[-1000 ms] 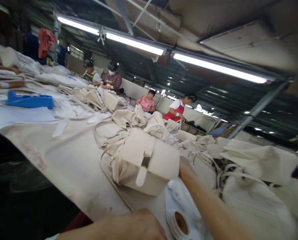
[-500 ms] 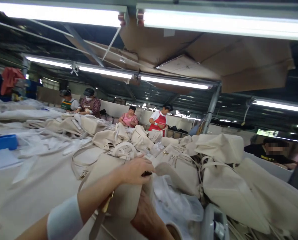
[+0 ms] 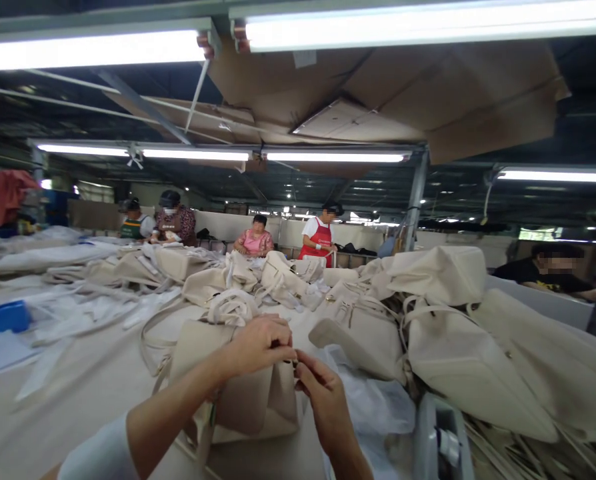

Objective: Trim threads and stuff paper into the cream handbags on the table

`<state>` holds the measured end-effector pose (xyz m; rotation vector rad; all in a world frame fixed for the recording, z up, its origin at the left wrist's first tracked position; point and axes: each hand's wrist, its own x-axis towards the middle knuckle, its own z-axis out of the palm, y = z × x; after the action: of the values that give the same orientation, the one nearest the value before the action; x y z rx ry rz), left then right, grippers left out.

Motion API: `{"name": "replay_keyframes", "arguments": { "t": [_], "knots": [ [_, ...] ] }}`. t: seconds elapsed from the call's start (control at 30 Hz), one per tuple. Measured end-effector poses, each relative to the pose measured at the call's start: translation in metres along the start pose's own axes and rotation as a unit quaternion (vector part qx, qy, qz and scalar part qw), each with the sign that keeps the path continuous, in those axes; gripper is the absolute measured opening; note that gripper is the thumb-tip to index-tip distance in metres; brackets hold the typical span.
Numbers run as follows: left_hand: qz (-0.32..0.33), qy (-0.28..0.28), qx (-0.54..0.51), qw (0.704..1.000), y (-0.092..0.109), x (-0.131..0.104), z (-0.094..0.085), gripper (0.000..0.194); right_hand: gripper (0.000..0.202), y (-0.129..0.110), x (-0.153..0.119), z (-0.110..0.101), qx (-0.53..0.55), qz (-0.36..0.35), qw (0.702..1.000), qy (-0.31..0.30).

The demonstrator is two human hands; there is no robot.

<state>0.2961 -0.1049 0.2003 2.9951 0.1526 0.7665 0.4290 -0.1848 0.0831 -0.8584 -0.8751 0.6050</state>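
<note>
A cream bag [image 3: 248, 407] stands on the table in front of me, its white-wrapped handle [image 3: 233, 307] up and a strap looped at its left. My left hand [image 3: 258, 343] reaches over the bag's top with fingers curled at its upper right corner. Close against it, my right hand [image 3: 321, 387] is pinched at the same corner, at the bag's right side. A small dark metal part shows between the fingertips; what exactly each hand grips there is too small to make out.
More cream bags [image 3: 368, 333] are heaped ahead and to the right. A grey tape dispenser [image 3: 428, 427] sits at the lower right beside clear plastic wrap [image 3: 378, 400]. At the left is a blue tray [image 3: 3, 320]. Several people work beyond the table.
My right hand has come up from below the bag's side to its upper right corner, beside my left hand. The bag's side now shows more openly, and the view has shifted slightly.
</note>
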Motion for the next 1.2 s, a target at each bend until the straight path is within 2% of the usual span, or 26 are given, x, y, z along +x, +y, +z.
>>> {"name": "replay_keyframes", "arguments": {
  "t": [0.1, 0.23, 0.33, 0.5, 0.67, 0.77, 0.87, 1.03, 1.1, 1.2],
  "knots": [
    [-0.012, -0.029, 0.035, 0.999, 0.005, 0.002, 0.002, 0.014, 0.037, -0.006, 0.001, -0.006, 0.011, -0.033, 0.998, 0.047],
    [0.0, -0.052, 0.047, 0.998, 0.01, 0.007, 0.007, 0.03, 0.027, -0.012, 0.006, -0.013, -0.035, -0.098, 0.994, 0.036],
    [-0.017, -0.04, 0.02, 0.999, 0.01, 0.008, 0.013, 0.025, 0.025, -0.017, 0.008, -0.01, -0.071, -0.143, 0.986, 0.046],
    [-0.063, 0.015, -0.024, 0.998, 0.007, 0.002, 0.019, 0.024, 0.026, -0.014, 0.008, -0.012, -0.223, -0.275, 0.931, 0.085],
    [-0.106, 0.046, -0.077, 0.99, 0.001, -0.003, 0.016, 0.025, 0.048, -0.001, 0.007, -0.032, -0.323, -0.205, 0.92, 0.088],
    [-0.111, 0.04, -0.089, 0.989, 0.001, -0.004, 0.016, 0.024, 0.036, -0.008, 0.007, -0.037, -0.332, -0.26, 0.902, 0.092],
    [-0.103, 0.04, -0.094, 0.989, 0.002, -0.006, 0.019, 0.022, 0.024, -0.023, 0.01, -0.03, -0.324, -0.327, 0.886, 0.053],
    [-0.081, 0.064, -0.102, 0.989, 0.0, -0.009, 0.024, 0.021, 0.015, -0.036, 0.017, -0.01, -0.311, -0.339, 0.888, -0.013],
    [-0.08, 0.074, -0.115, 0.987, -0.001, -0.01, 0.026, 0.019, 0.017, -0.034, 0.019, -0.003, -0.304, -0.349, 0.886, -0.011],
    [-0.083, 0.09, -0.127, 0.984, 0.0, -0.011, 0.027, 0.019, 0.022, -0.026, 0.02, 0.0, -0.303, -0.356, 0.883, 0.034]
  ]
}}
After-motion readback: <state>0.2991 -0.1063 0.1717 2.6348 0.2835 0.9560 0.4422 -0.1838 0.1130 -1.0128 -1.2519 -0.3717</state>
